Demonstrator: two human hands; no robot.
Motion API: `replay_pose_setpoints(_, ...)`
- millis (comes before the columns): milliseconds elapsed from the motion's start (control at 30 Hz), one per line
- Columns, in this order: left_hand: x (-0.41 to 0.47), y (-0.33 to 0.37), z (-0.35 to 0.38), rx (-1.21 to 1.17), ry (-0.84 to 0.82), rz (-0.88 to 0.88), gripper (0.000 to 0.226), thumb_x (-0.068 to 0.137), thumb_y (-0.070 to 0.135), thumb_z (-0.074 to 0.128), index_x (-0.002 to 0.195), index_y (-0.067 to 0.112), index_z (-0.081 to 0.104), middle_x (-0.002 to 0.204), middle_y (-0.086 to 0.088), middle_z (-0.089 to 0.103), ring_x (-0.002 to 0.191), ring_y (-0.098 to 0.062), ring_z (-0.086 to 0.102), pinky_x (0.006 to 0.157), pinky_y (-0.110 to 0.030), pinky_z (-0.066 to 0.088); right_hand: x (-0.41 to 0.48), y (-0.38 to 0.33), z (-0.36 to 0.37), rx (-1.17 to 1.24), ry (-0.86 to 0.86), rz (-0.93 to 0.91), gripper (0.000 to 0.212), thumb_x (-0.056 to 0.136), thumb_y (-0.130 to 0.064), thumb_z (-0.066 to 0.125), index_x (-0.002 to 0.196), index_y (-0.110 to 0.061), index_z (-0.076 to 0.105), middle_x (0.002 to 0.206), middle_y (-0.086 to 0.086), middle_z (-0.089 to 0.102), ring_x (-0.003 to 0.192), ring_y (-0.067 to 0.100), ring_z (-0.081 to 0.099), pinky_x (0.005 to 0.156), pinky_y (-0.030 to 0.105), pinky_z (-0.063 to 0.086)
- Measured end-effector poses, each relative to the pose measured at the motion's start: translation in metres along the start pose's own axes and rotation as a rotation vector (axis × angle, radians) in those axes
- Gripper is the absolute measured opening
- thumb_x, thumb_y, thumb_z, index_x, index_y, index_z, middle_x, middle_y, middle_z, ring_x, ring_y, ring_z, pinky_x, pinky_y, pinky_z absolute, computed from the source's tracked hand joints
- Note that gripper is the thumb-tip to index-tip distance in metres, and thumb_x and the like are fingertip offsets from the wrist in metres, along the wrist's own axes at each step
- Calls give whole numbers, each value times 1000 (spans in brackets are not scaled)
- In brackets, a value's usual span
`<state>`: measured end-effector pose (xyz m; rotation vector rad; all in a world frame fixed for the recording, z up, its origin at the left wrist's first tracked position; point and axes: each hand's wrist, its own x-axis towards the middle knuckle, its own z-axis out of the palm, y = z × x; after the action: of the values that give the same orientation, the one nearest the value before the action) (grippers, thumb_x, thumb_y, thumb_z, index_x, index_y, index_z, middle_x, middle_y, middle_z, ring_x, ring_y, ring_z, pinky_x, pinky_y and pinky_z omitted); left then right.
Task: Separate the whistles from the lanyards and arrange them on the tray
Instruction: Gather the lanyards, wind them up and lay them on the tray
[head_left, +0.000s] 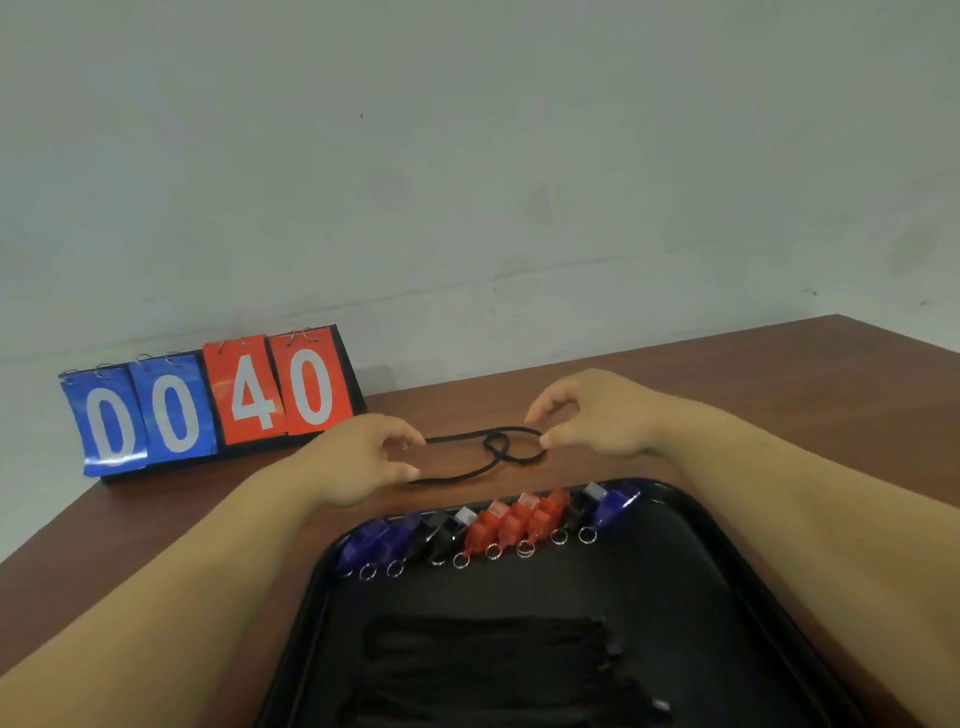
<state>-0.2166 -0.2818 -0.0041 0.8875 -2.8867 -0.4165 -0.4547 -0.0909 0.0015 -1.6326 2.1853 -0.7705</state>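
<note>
The job looks nearly done — 9 or so whistles (488, 525) sit in a row along the far edge of the tray (727, 571), rings toward the person, with folded lanyards (488, 654) stacked nearer. 1 loose lanyard (488, 452) lies on the table (779, 374) beyond the tray, long axis left-right. The left hand (358, 457) and right hand (587, 415) each pinch an end of it — likely folding it.

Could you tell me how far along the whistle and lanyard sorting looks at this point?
Mostly done, it seems: a row of whistles lines the tray's far edge, and cords lie bundled nearer. In hand: the left hand and right hand hold one black lanyard over the table. Left: placing it on the tray.
</note>
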Motion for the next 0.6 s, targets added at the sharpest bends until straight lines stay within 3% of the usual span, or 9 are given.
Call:
replay_pose_setpoints(67,11,-17,8,25,-25,-20,34,94,36,71,127,35,65,120,15,56,110,-6,58,98,-27,46,23,4,9,-68,-53,-4,30,89,-26,76,119,-29,72,128,-10,64,117,10,57,93,23,42)
replay_pose_setpoints(133,19,-35,17,45,-32,-30,17,95,35,70,112,38,68,117,12,60,105,-5,60,94,-26,47,40,14,19,-154,-112,12,30,89,-25,77,118,-29,70,123,-9,66,115,13,60,98,30,45)
replay_pose_setpoints(200,22,-45,25,58,6,-61,3,97,35,66,96,37,65,111,10,57,100,-6,57,92,-28,46,49,22,26,-183,-136,23,22,90,-20,76,110,-28,72,108,-8,69,101,12,64,91,27,49)
replay_pose_setpoints(300,17,-54,33,125,57,-112,13,102,35,56,90,35,60,108,11,52,107,-16,50,99,-41,45,46,23,29,-216,-135,8,16,94,-14,70,96,-30,69,81,-13,63,74,1,58,69,17,42)
replay_pose_setpoints(367,10,-57,34,118,120,-145,17,104,34,50,89,34,56,104,12,55,108,-20,50,98,-46,44,38,17,25,-220,-109,10,17,98,-16,64,100,-33,67,81,-15,61,75,-2,57,70,16,40)
replay_pose_setpoints(433,-1,-56,27,-92,269,-182,18,105,32,47,90,33,56,98,12,64,101,-20,58,90,-41,46,24,5,15,-133,-24,32,16,101,-20,59,108,-33,67,94,-15,64,84,1,63,76,20,45)
replay_pose_setpoints(533,-27,-45,4,-462,595,-239,15,105,29,51,96,26,62,87,6,73,89,-13,65,73,-29,44,-5,-18,-4,47,84,62,20,105,-21,52,117,-32,63,94,-9,70,79,-1,67,70,17,49)
replay_pose_setpoints(600,-45,-39,-14,-703,759,-281,12,104,29,55,99,24,65,85,1,74,84,-15,65,78,-35,50,-24,-30,-15,142,139,78,20,106,-20,50,118,-31,61,95,-2,73,80,2,68,72,18,52)
